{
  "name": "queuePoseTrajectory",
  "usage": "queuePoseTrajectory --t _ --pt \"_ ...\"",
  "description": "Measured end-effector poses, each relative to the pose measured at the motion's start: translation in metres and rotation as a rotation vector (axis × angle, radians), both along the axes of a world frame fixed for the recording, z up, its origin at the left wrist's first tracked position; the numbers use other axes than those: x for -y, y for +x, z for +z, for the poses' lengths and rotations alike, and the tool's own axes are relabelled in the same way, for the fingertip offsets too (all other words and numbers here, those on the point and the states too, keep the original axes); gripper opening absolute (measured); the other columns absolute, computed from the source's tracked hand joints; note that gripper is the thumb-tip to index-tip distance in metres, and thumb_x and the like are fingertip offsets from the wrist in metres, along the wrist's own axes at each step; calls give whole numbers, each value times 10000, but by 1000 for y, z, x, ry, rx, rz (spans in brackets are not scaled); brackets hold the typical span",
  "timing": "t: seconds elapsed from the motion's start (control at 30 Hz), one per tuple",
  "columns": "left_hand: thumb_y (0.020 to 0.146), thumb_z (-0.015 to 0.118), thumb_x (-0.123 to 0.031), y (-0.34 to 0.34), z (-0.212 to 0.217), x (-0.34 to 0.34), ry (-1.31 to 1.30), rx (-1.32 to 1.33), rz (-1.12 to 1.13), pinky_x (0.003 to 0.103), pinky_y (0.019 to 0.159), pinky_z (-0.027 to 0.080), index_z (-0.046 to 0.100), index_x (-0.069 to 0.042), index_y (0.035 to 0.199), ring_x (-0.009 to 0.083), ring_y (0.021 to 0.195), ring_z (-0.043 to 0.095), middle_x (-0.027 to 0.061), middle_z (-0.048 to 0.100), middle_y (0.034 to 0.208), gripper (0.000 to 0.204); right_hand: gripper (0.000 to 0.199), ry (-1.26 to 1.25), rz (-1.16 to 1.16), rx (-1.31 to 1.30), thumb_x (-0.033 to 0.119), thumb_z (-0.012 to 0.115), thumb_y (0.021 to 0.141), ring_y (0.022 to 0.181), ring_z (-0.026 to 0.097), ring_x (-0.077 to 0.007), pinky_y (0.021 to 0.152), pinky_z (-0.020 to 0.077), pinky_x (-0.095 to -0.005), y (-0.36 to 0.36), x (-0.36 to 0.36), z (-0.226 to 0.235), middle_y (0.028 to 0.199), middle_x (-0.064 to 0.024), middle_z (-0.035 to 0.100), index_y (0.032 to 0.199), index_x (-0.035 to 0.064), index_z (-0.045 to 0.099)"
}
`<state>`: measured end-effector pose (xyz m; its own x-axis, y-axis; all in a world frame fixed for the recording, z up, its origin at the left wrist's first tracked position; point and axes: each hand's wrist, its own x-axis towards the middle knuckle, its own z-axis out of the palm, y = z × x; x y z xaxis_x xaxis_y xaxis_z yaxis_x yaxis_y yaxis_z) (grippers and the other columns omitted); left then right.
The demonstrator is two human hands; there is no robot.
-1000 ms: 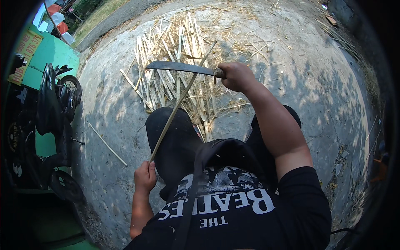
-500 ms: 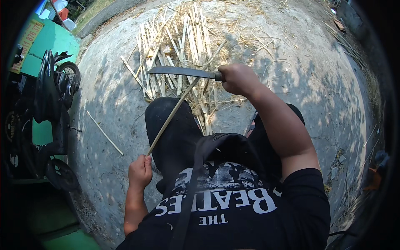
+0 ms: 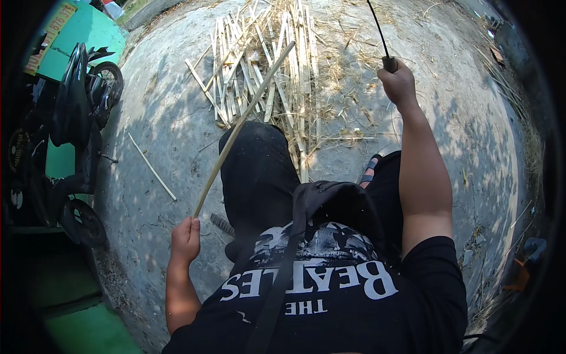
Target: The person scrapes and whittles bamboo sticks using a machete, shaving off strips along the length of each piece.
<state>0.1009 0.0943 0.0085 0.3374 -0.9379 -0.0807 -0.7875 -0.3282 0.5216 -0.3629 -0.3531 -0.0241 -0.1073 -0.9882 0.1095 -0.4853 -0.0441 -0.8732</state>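
My left hand (image 3: 186,241) is closed around the lower end of a long, pale strip of split bamboo (image 3: 231,138). The strip slants up and to the right, past my left knee, its far end over the heap. My right hand (image 3: 398,84) grips the handle of a machete (image 3: 379,29), held out to the right with the arm extended. Its blade shows edge-on as a thin dark line pointing away and up, apart from the strip. Beyond my knees lies a heap of cut bamboo strips (image 3: 306,71) with loose shavings around it.
At the left stands a dark motorcycle (image 3: 76,118) beside a green surface (image 3: 109,35). A single thin strip (image 3: 152,167) lies on the concrete ground (image 3: 135,212) left of my knee. Several long sticks (image 3: 501,82) lie along the far right edge.
My right hand has swung the machete up and to the right, away from the bamboo strip it was touching or crossing. The strip now stands a little steeper in my left hand.
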Motion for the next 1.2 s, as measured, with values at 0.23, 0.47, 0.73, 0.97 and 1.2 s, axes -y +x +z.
queuePoseTrajectory --t 0.23,0.47,0.73,0.97,1.2 --pt "1078 540 -357 31 -35 41 115 -419 162 298 683 420 608 -35 898 107 760 477 -2 551 784 375 221 -178 416 -395 172 677 823 755 671 -372 701 511 -423 54 -57 35 807 -200 682 1004 46 683" --pt "999 639 -355 162 -43 -16 -38 711 540 405 868 523 631 -25 1216 290 929 678 130 699 964 396 212 -132 321 -292 147 652 831 679 528 -146 643 441 -327 7 -23 9 738 -49 580 1011 38 670" --pt "1000 638 -341 142 -80 29 202 -113 426 374 818 539 681 -2 1136 232 892 691 126 727 984 369 72 -146 241 -143 100 683 929 699 446 -47 646 386 -248 -35 -6 32 768 70 500 953 59 630" --pt "1027 623 -329 107 -193 105 462 -509 226 333 779 539 669 0 1138 148 824 661 80 710 971 350 135 69 103 -120 133 708 879 575 426 -55 549 344 -246 -82 -16 19 678 58 459 888 110 576" --pt "948 666 -321 72 -307 221 165 -235 -369 396 771 545 707 -48 1089 274 869 716 160 743 985 310 138 312 -149 108 79 672 888 497 392 -41 453 304 -221 -100 -42 29 670 54 454 891 134 546"
